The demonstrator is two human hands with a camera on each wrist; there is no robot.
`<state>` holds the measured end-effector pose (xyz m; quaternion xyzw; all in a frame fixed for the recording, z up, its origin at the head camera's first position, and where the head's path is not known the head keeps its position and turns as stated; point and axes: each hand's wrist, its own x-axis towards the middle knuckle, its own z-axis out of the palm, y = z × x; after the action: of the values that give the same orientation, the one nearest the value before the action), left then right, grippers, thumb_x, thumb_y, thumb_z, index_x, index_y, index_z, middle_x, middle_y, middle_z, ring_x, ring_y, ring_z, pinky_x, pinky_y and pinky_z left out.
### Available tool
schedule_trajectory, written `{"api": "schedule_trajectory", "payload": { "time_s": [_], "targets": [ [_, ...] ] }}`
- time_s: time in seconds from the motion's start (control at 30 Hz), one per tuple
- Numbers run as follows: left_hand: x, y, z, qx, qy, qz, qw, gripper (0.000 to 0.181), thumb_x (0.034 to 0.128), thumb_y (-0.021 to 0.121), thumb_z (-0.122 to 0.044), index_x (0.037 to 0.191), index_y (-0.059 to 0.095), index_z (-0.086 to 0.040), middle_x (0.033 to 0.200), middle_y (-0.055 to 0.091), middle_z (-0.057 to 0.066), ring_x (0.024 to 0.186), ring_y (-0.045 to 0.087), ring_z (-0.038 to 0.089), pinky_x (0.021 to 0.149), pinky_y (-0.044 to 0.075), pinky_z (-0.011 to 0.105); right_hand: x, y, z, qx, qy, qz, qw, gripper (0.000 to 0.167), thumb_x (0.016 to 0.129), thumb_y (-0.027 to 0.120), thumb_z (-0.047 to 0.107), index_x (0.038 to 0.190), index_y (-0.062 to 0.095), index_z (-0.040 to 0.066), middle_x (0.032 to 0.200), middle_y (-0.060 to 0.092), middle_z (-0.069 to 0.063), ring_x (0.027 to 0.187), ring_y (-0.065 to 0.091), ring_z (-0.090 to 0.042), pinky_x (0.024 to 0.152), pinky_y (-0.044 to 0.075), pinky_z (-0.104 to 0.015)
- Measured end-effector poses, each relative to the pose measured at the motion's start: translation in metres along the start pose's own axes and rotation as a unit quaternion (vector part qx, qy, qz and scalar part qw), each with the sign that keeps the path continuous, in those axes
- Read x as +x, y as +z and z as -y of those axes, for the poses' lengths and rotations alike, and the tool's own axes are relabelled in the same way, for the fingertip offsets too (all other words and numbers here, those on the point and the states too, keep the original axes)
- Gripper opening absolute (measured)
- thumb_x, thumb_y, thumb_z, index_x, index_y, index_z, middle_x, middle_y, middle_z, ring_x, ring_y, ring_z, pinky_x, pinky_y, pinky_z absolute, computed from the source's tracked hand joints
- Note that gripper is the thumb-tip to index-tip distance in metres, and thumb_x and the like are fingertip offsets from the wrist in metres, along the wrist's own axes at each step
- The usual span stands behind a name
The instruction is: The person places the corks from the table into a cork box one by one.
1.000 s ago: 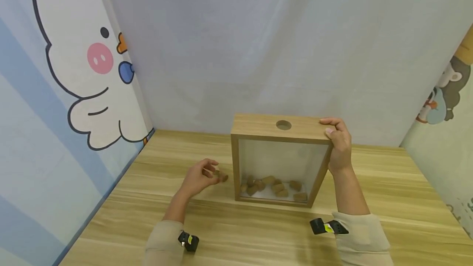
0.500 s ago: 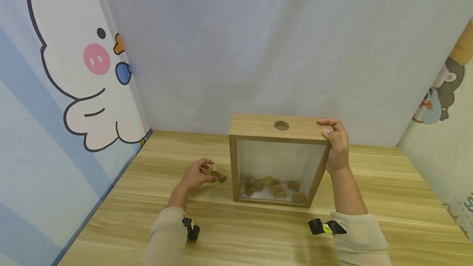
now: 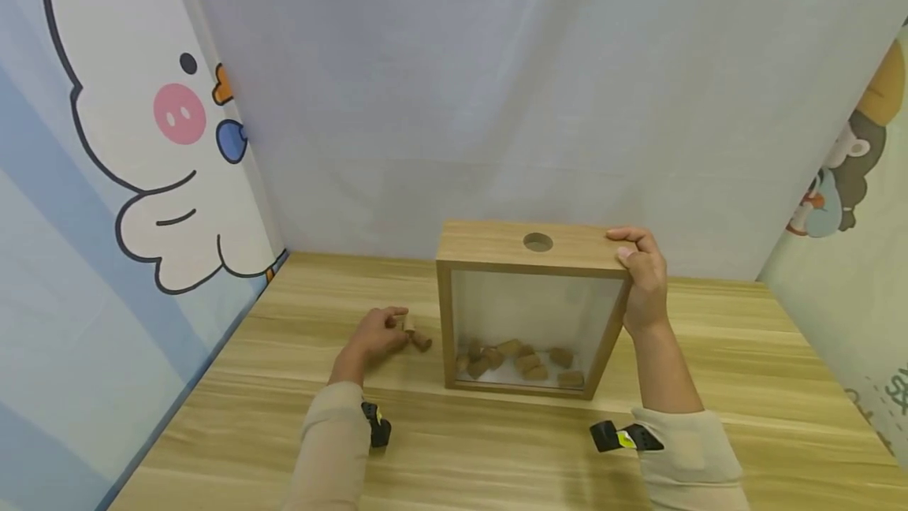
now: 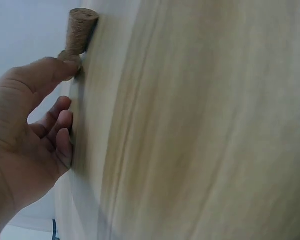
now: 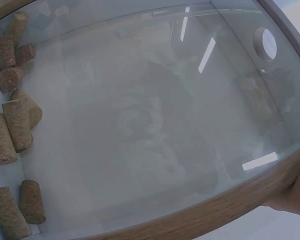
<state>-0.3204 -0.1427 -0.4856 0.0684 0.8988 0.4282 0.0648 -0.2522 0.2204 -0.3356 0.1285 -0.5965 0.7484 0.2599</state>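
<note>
My left hand (image 3: 377, 333) is low over the table, its thumb and finger around a small upright cork (image 3: 408, 323). In the left wrist view the tip of a digit covers part of that cork (image 4: 69, 56), and the other fingers are curled. A second cork (image 3: 422, 341) lies just right of it, shown in the left wrist view as a tapered cork (image 4: 81, 31). My right hand (image 3: 647, 290) grips the top right corner of a wooden frame box (image 3: 489, 247) with a clear front. Several corks (image 5: 16, 122) lie on the box's floor.
The box stands on the wood-grain table (image 3: 496, 448) and has a round hole (image 3: 537, 242) in its top. Behind the table hangs a pale curtain (image 3: 454, 101). A cartoon-printed panel (image 3: 149, 140) borders the left side, another printed panel (image 3: 851, 259) the right.
My left hand has settled lower around the upright cork, its wrist shifting slightly right. The right hand keeps its grip on the box; the whole view drifts slightly left.
</note>
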Motion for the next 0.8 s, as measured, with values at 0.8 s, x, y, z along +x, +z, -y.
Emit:
{"api": "schedule_trajectory", "payload": {
  "time_s": [0.8],
  "targets": [
    [-0.021,0.006,-0.023,-0.098,0.001,-0.082,0.9918,0.044,0.0764,0.064,0.010,0.119,0.058,0.000,0.105,0.057,0.020,0.097,0.056,0.034,0.071,0.050,0.038,0.000,-0.001,0.000,0.005,-0.011,-0.002,0.9999,0.026,0.082,0.039,0.010,0.091,0.063,0.017,0.102,0.052,-0.008,0.092,0.044,-0.023,0.077,0.029,-0.037]
  ]
}}
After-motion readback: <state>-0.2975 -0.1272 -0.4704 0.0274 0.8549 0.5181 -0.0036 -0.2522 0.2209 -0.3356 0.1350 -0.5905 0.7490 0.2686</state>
